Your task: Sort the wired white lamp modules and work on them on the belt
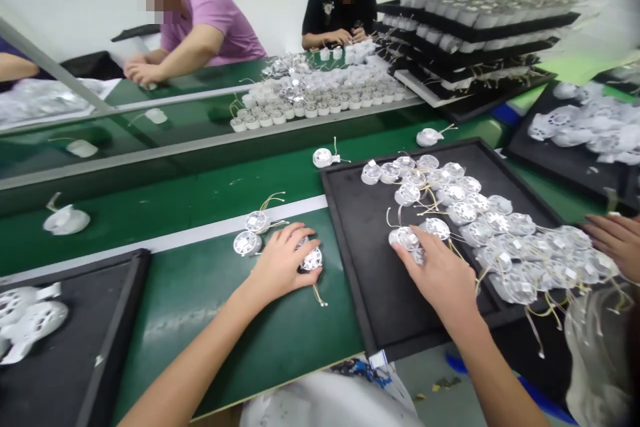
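My left hand rests on the green table with its fingers curled round a white round housing, whose thin wires trail toward me. Two more wired housings lie just left of its knuckles. Over the black tray, my right hand grips another white round housing between thumb and fingers. A second housing sits right behind those fingers. Rows of similar housings with yellowish wires fill the tray's right part. The right fingertips are partly hidden.
Single housings lie along the green belt. Another black tray with white parts stands at left. Stacked trays rise at back right. Two people work across the belt; another person's hand reaches in at right.
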The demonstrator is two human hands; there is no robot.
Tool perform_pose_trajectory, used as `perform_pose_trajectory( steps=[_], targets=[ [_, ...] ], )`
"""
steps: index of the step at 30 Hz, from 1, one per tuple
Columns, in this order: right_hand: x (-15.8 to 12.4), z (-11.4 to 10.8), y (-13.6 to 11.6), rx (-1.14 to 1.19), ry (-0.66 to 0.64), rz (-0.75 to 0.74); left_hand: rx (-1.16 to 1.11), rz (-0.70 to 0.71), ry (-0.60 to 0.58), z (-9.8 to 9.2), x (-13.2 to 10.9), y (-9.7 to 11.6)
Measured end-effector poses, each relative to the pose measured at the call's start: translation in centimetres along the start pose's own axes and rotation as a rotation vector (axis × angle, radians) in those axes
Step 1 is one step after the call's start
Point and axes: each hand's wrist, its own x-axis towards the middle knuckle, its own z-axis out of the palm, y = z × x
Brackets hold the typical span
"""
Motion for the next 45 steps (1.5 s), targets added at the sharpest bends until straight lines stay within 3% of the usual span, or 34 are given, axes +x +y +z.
perform_pose_trajectory(
  steps=[4,8,12,15,17,20,24,30,37,41,43,45],
  targets=[
    [-0.8,-3.2,-3.4,0.256,0.086,-0.019,-0.015,-0.025,-0.018,-0.2,0.6,0.0],
    [1.6,-4.6,-10.4,0.435,-0.007,-0.05,-0.032,-0.08,0.097,-2.1,-0.7,-1.8],
    [7.3,-1.8,-17.7,0.416,-0.181,-0.076,-0.128,-0.355,0.275,-3.6,-2.8,-5.6],
    [10.2,1.2,-21.2,0.385,-0.311,-0.091,-0.385,-0.438,0.266,-2.8,-3.4,-7.6],
    [10.7,2.9,-22.3,0.394,-0.386,-0.112,-0.499,-0.449,0.294,-1.8,-3.6,-7.9],
    [10.4,4.3,-22.6,0.423,-0.473,-0.21,-0.552,-0.476,0.382,-0.3,-3.8,-7.7],
    [10.3,4.4,-21.8,0.421,-0.498,-0.344,-0.61,-0.479,0.429,0.5,-3.9,-7.6],
    [11.2,4.1,-21.9,0.341,-0.423,-0.461,-0.599,-0.462,0.379,0.6,-3.7,-7.7],
    [10.6,5.4,-21.6,0.361,-0.508,-0.531,-0.598,-0.488,0.345,0.1,-3.7,-8.3],
    [9.4,3.2,-20.6,0.475,-0.575,-0.584,-0.657,-0.559,0.33,-0.1,-3.5,-9.0],
    [9.0,0.8,-19.0,0.565,-0.527,-0.608,-0.647,-0.579,0.242,-0.4,-3.5,-9.3],
    [8.7,-1.8,-15.7,0.596,-0.417,-0.588,-0.588,-0.569,0.123,-1.3,-3.4,-9.3]
  ],
)
